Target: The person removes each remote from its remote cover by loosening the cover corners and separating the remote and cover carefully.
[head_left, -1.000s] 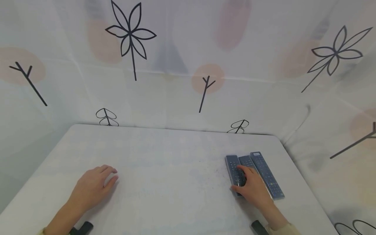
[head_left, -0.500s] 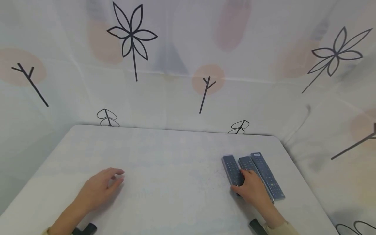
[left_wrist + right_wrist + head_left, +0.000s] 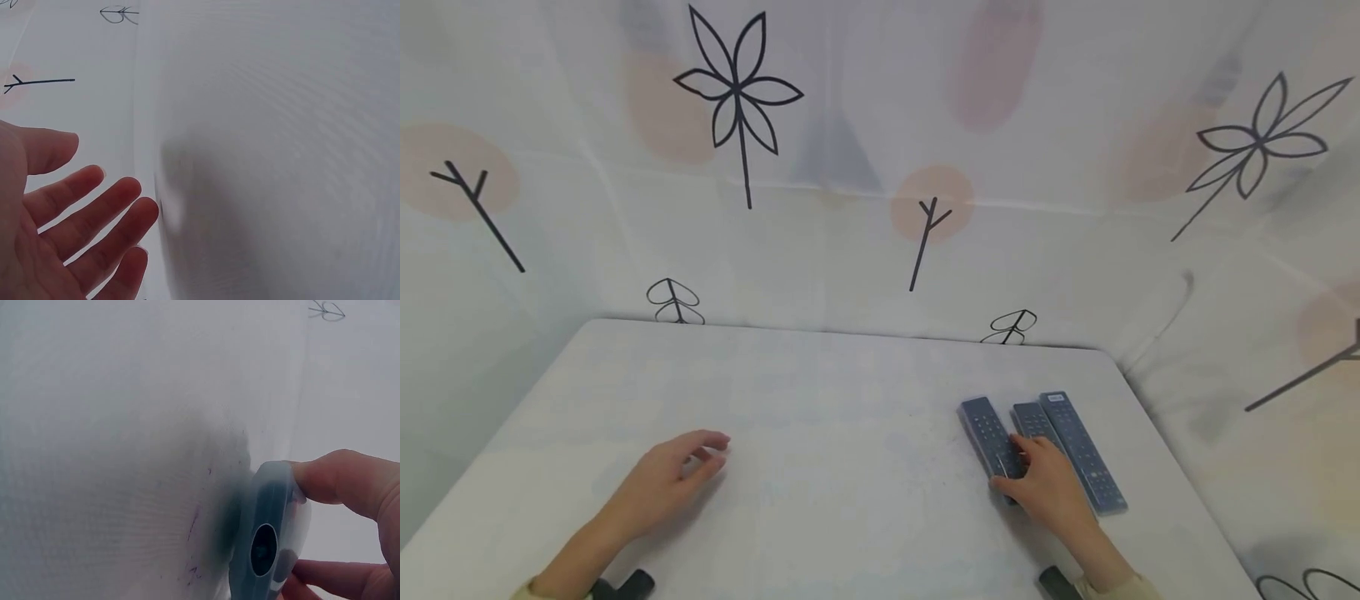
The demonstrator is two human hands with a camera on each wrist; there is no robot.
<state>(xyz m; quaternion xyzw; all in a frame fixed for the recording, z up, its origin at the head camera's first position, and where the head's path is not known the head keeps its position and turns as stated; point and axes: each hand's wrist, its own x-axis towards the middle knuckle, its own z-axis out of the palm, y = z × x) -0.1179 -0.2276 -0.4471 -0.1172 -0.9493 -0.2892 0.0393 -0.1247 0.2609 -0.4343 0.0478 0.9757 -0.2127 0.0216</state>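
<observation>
The right hand [image 3: 1051, 492] has its fingers [image 3: 340, 478] curled around the near end of the left remote [image 3: 988, 435], thumb on one side and the others on the top and far side, so it grips it. This remote lies on the table [image 3: 820, 417], turned a little away from the 2 other remotes [image 3: 1078, 450], which lie side by side just to its right (all 3 seem to be in clear plastic covers). The left hand [image 3: 658, 483] holds nothing; its fingers [image 3: 94, 212] are straight and relaxed, just over the table surface.

The cover looks smooth, so I think the remote could slip from such a grip at the end only. The hand is also touching or very near the middle remote and could drag it.

The right table edge is near the 3 remotes. To the left, between the hands, there is wide bare surface.
</observation>
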